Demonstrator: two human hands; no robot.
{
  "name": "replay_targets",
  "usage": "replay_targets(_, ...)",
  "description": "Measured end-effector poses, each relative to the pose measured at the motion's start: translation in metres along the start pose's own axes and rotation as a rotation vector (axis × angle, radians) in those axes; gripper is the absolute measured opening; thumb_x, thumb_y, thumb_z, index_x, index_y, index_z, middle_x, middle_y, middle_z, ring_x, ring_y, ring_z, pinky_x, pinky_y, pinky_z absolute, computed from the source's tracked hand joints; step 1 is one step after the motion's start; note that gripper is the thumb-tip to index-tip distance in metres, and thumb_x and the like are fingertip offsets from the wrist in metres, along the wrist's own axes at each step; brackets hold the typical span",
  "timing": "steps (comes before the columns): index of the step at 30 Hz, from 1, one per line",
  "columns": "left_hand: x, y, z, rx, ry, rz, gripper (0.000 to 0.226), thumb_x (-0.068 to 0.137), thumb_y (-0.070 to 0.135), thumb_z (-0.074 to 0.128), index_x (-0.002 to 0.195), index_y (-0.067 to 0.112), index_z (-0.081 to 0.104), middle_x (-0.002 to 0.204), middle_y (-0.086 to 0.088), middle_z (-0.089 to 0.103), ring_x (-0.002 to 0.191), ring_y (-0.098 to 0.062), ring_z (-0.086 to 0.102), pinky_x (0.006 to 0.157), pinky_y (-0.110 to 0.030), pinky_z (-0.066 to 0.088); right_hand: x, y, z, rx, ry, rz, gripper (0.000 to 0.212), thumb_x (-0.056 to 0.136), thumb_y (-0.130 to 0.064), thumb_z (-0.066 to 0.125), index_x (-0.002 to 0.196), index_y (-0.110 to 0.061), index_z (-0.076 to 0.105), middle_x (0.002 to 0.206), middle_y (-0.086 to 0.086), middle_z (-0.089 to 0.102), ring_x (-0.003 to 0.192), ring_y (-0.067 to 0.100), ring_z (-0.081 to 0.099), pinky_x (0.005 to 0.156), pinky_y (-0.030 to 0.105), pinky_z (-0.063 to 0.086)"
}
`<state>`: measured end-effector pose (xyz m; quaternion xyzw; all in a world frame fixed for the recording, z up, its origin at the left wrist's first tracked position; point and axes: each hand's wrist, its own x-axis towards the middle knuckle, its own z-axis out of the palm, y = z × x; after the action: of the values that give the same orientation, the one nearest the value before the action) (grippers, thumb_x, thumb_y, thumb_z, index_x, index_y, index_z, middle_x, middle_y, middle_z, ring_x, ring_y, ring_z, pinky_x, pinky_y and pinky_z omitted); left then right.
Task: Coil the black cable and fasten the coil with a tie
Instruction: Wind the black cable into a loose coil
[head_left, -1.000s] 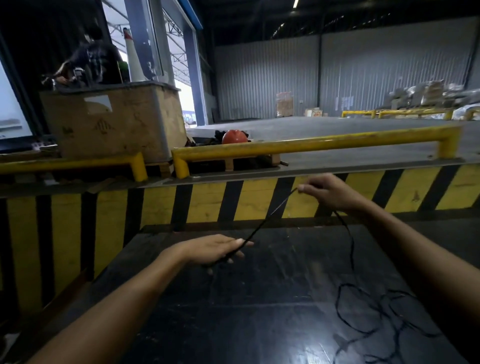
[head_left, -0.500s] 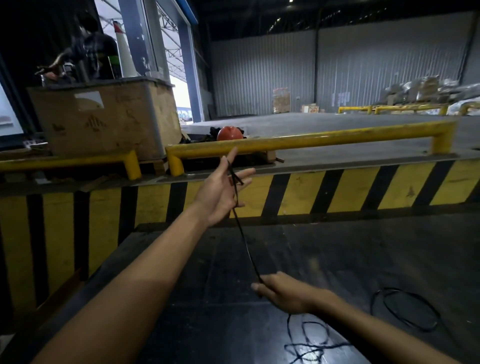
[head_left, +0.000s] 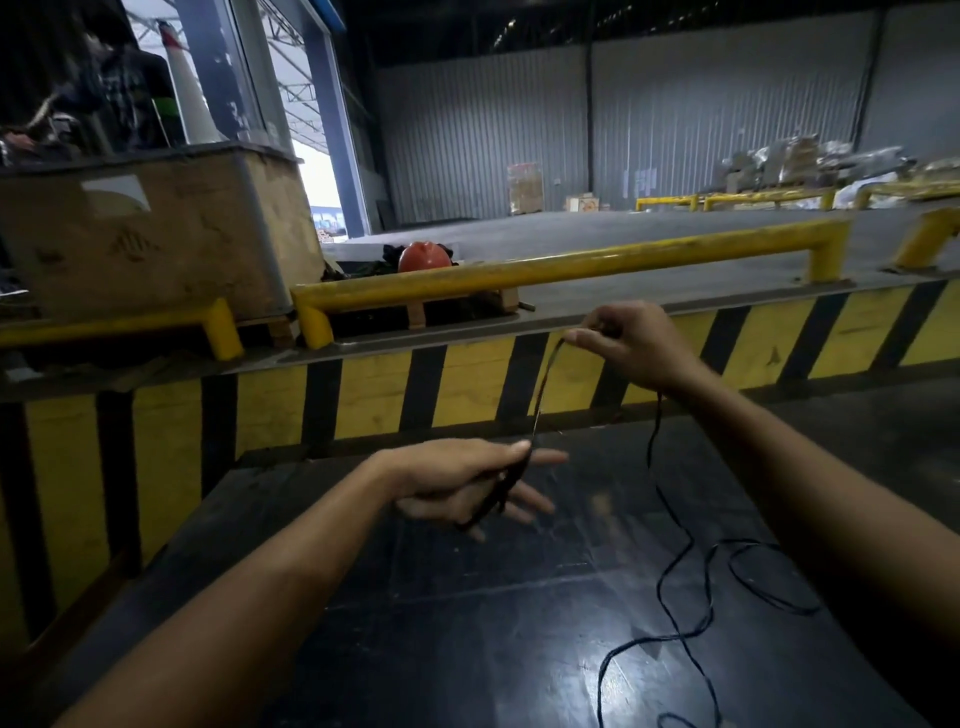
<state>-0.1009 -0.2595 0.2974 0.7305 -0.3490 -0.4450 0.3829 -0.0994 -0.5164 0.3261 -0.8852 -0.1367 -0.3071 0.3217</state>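
Observation:
A thin black cable (head_left: 675, 561) runs between both hands and trails in loose loops over the dark glossy floor at the lower right. My left hand (head_left: 467, 483) is low at the centre, its thumb pinching several gathered strands of the cable against spread fingers. My right hand (head_left: 628, 343) is raised higher and to the right, pinching the cable between thumb and forefinger. A taut stretch of the cable runs from the right hand down to the left hand. No tie is visible.
A yellow-and-black striped curb (head_left: 467, 384) crosses just beyond my hands, with a yellow guard rail (head_left: 571, 267) above it. A wooden crate (head_left: 156, 234) stands at the upper left, a person behind it. An orange helmet (head_left: 423, 255) lies behind the rail.
My left hand has dropped from up by the rail to the centre. My right hand has risen from the floor up to the curb, drawing more cable off the floor.

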Motion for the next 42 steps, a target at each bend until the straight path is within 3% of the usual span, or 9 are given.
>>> replay_targets(3,0.002,0.024,0.003,-0.350,-0.047,0.326,0.042,0.090,0.054,0.035,0.129,0.049,0.049,0.132,-0.005,0.060,0.124,-0.025,0.052,0.094,-0.056,0.045,-0.024,-0.002,0.036,0.124,-0.058,0.149,0.023,0.095,-0.035,0.047,0.076,-0.028,0.059,0.074,-0.002,0.062,0.064,0.010,0.059,0.055,0.030,0.047)
replay_targets(7,0.006,0.052,-0.012,-0.544,0.260,0.593,0.040,0.095,0.052,0.024,0.125,0.051,0.051,0.137,-0.003,0.052,0.127,-0.026,0.046,0.099,-0.068,0.029,-0.084,-0.015,0.105,0.181,-0.480,0.163,0.029,0.098,-0.039,0.037,0.078,-0.033,0.056,0.075,-0.009,0.059,0.066,0.001,0.056,0.066,0.029,0.046)
replay_targets(14,-0.005,0.012,-0.045,0.204,0.822,0.246,0.042,0.098,0.047,0.022,0.138,0.045,0.033,0.152,-0.006,0.034,0.138,-0.026,0.030,0.105,-0.045,0.025,-0.092,-0.016,0.077,0.043,-0.751,0.077,0.018,0.096,-0.037,0.044,0.088,-0.026,0.057,0.080,-0.002,0.057,0.072,0.014,0.057,0.067,0.030,0.048)
replay_targets(19,-0.011,-0.005,-0.023,0.504,0.340,-0.194,0.041,0.097,0.051,0.024,0.128,0.042,0.049,0.133,-0.004,0.056,0.109,-0.014,0.058,0.081,-0.029,0.044,-0.029,-0.007,-0.008,0.078,-0.383,-0.017,0.023,0.085,-0.038,0.056,0.086,-0.017,0.066,0.081,0.008,0.065,0.072,0.016,0.062,0.063,0.034,0.052)
replay_targets(25,-0.004,0.032,0.013,-0.357,-0.055,0.194,0.043,0.091,0.052,0.031,0.132,0.047,0.043,0.136,-0.005,0.055,0.122,-0.029,0.053,0.089,-0.056,0.050,-0.014,-0.001,0.012,0.059,-0.046,0.026,0.021,0.089,-0.041,0.053,0.083,-0.023,0.063,0.071,-0.005,0.060,0.060,0.003,0.057,0.051,0.021,0.044)
replay_targets(28,0.002,0.058,0.012,-0.620,-0.032,0.517,0.048,0.093,0.050,0.027,0.139,0.041,0.035,0.141,-0.008,0.048,0.116,-0.031,0.056,0.086,-0.061,0.050,-0.038,-0.001,0.044,0.232,-0.129,0.155,0.037,0.096,-0.041,0.038,0.090,-0.022,0.068,0.075,-0.009,0.065,0.064,-0.005,0.061,0.055,0.018,0.047)
replay_targets(33,0.013,0.080,-0.015,-0.685,0.467,0.720,0.040,0.096,0.050,0.024,0.132,0.045,0.041,0.153,-0.007,0.025,0.134,-0.032,0.035,0.094,-0.070,0.032,-0.101,-0.014,0.103,0.188,-0.439,0.182,0.042,0.097,-0.046,0.034,0.066,-0.030,0.057,0.061,-0.010,0.055,0.054,-0.002,0.053,0.054,0.019,0.039)
replay_targets(38,0.010,0.041,-0.036,-0.014,0.975,0.467,0.042,0.099,0.045,0.024,0.137,0.039,0.040,0.155,0.001,0.026,0.142,-0.019,0.020,0.111,-0.052,0.019,-0.100,-0.006,0.059,0.012,-0.572,0.073,0.027,0.096,-0.037,0.043,0.072,-0.029,0.051,0.066,-0.008,0.052,0.057,0.005,0.049,0.057,0.024,0.041)
replay_targets(42,0.004,0.009,-0.032,0.524,0.756,-0.005,0.045,0.098,0.046,0.025,0.117,0.020,0.057,0.113,0.000,0.058,0.101,-0.009,0.055,0.086,-0.031,0.041,-0.066,0.000,-0.007,-0.033,-0.498,0.058,0.017,0.091,-0.032,0.054,0.077,-0.024,0.059,0.071,-0.004,0.057,0.060,0.003,0.053,0.056,0.021,0.042)
